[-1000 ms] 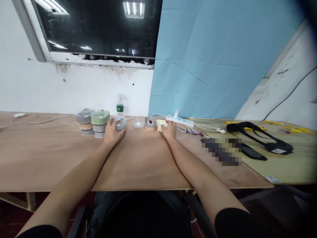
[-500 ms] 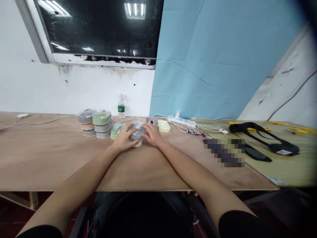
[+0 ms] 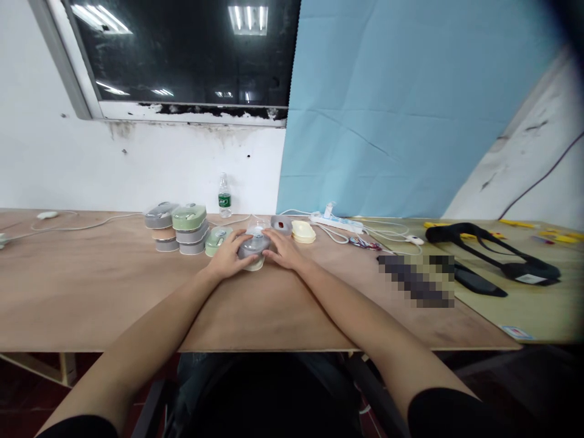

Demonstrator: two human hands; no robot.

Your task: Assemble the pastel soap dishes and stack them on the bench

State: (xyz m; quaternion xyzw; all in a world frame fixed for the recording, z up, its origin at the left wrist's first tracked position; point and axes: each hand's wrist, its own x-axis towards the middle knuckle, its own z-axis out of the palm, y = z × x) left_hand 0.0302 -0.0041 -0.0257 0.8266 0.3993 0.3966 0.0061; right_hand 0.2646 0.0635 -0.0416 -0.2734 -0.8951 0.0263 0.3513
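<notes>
A small oval box (image 3: 253,247) with a see-through greyish lid and a cream lower edge sits on the table between my hands. My left hand (image 3: 228,254) grips it from the left, with fingers on the top and thumb at the near side. From the right, my right hand (image 3: 283,248) presses its fingertips on the lid's edge. A green box (image 3: 217,239) stands just left of my left hand. Behind my right hand is a grey open piece (image 3: 281,225), partly hidden, with a small red mark. Cream shallow trays (image 3: 303,231) lie stacked to its right.
Stacked grey, green and peach boxes (image 3: 189,229) stand at the left. A water bottle (image 3: 224,198) is against the wall. At the right are a power strip (image 3: 336,222) with white cables, and a black strap-like frame (image 3: 497,252).
The view has shifted slightly. Both hands stay on the box; my right fingers look a little lower on the lid's edge.
</notes>
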